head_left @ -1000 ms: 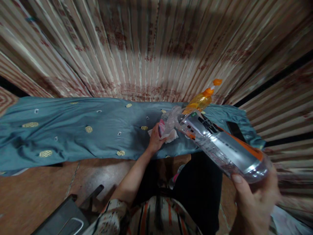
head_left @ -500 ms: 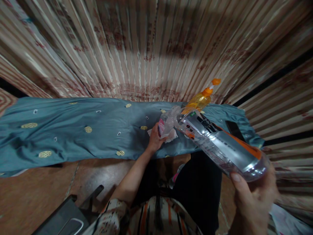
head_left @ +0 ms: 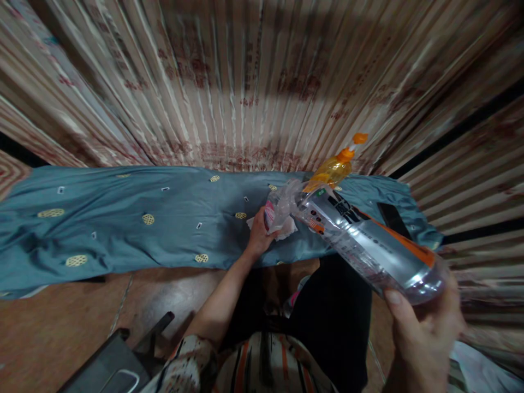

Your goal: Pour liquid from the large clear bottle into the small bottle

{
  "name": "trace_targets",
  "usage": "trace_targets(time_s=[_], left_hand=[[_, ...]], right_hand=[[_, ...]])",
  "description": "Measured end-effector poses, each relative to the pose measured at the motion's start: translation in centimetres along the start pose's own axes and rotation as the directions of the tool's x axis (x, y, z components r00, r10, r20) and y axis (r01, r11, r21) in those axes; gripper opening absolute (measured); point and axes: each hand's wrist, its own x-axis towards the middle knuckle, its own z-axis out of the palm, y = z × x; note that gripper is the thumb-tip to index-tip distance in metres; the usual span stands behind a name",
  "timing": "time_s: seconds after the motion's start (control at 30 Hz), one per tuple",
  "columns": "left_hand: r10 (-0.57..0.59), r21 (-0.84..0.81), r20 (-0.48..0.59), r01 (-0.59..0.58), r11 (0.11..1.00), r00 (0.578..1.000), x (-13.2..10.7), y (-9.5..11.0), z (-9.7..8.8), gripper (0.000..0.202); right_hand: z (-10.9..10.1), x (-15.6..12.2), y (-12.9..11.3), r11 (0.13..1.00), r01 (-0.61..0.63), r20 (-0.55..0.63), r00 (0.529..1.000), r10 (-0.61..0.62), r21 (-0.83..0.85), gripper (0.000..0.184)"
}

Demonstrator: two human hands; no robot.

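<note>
My right hand is closed around the base of a large clear plastic bottle with a silver and orange label. The bottle is tilted, its neck pointing left and away from me. At its mouth is a clear plastic container with pink print, and my left hand is wrapped round its side. Whether the two mouths touch I cannot tell. A white, tissue-like sheet lies on the cloth beneath the container. Just behind the bottle's neck stands a yellow pump bottle with an orange top.
A teal cloth with a pineapple pattern covers the long narrow surface before me. A dark phone lies on its right part. Pleated curtains hang behind and at the right. A dark grey stool or chair stands at the lower left.
Both hands keep their hold in nearly the same place. The large bottle has shifted very slightly left, and the whole view has moved a little.
</note>
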Motion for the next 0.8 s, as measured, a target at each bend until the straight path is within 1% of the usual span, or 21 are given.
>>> trace_targets(time_s=[0.3,0.53,0.67,0.8], left_hand=[[0.043,0.028,-0.026,-0.042,0.999,0.999,-0.11,-0.87,0.36,0.108],[0.046,0.052,-0.006,-0.045,0.998,0.999,-0.16,-0.55,0.16,0.106],[0.068,0.033,-0.013,-0.068,0.997,0.998,-0.12,-0.55,0.22,0.103],[0.050,0.024,-0.019,-0.050,0.998,0.999,-0.09,-0.67,0.31,0.106]], right_hand=[[-0.03,0.03,-0.45,0.998,0.022,-0.021,1.000,-0.023,-0.060,0.101],[0.11,-0.02,-0.43,1.000,0.009,0.012,1.000,-0.009,0.003,0.100],[0.12,-0.12,-0.34,1.000,-0.002,0.012,1.000,0.002,-0.002,0.101],[0.06,-0.21,-0.21,1.000,0.002,0.014,1.000,-0.002,-0.018,0.101]])
